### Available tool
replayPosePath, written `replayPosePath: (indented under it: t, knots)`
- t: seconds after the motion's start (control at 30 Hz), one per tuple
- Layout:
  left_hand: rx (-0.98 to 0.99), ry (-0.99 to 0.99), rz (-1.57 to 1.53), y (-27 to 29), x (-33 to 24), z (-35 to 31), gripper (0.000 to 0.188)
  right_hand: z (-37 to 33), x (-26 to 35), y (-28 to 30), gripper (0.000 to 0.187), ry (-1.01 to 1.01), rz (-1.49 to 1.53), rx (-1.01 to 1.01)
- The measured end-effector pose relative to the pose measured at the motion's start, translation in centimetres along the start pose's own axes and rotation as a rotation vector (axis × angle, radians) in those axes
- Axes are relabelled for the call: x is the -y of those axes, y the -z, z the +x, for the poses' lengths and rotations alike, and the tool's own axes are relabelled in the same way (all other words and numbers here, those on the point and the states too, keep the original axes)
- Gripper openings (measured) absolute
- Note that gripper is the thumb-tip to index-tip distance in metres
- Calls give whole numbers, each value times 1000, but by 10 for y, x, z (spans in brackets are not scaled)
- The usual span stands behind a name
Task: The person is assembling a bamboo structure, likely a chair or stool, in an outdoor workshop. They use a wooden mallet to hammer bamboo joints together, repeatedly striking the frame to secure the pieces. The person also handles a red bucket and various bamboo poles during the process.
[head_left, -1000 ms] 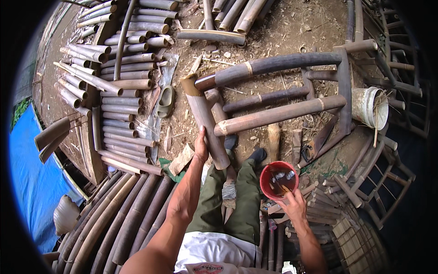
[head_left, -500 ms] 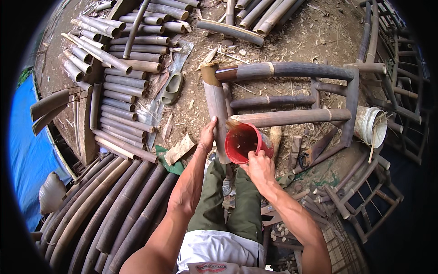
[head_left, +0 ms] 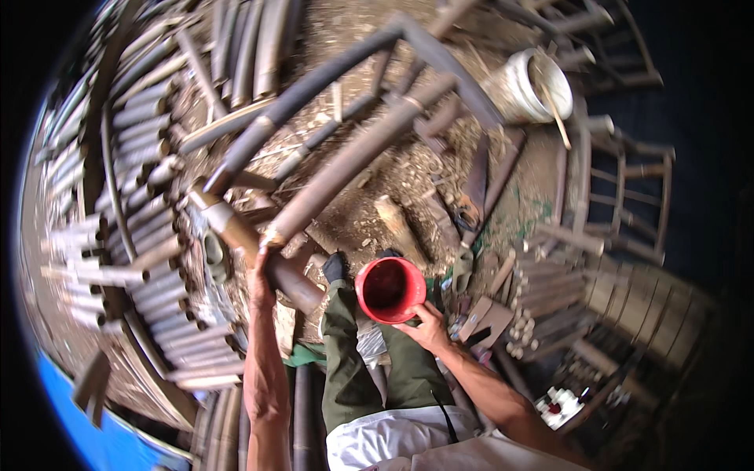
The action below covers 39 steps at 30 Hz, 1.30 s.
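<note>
My right hand (head_left: 429,326) grips the rim of a small red bucket (head_left: 419,284), which I hold above my knees. Its inside is dark, and the contents are hard to make out. My left hand (head_left: 261,284) is closed on the thick leg of a bamboo frame (head_left: 338,174), just below where a rail joins it. That frame slants up and away to the right. Part of its leg near the far joint (head_left: 206,198) looks wet and yellowish brown. The fingers under the leg are hidden.
Stacked bamboo lengths (head_left: 161,290) lie to the left. A white bucket (head_left: 514,90) with a stick stands at the far right, near another bamboo frame (head_left: 624,184). A handsaw (head_left: 473,196) lies on the shavings-covered ground. Green sandals (head_left: 214,255) are beside the frame.
My view has swung to the right, blurring the picture. The red bucket has moved away from the bamboo frame and tipped more upright. My left hand remains on the leg.
</note>
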<state>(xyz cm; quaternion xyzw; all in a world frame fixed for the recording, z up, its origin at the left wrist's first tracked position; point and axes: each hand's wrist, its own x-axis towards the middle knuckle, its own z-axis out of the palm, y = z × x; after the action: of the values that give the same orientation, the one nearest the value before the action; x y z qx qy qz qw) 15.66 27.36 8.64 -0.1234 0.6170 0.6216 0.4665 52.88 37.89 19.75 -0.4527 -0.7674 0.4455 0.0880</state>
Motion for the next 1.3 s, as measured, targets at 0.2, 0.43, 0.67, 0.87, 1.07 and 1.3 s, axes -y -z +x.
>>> replayPosePath:
  t: [0.2,0.43,0.67,0.87,1.07,1.3]
  knots:
    - [127,-84,148,-72,-75,14,36,-81,-130,48,34,-663,583,-541]
    - [63,-799,931,-135,-215,84,47,-151,-351,84,25,-892,957,-1159]
    - [98,-717,885,-371,-192,60,47,-175,-564,129,43,-1060,1055,-1500]
    - [125,-781,998,-491,-167,65,47,-193,-760,133,37,-819,1163,-1635]
    - [75,-870,1079,-538,-155,33,47,-107,-836,125,28,-971,1011,-1561]
    - [98,-834,1057,-554,-164,33,47,-107,-833,29,33,-1238,412,-1377]
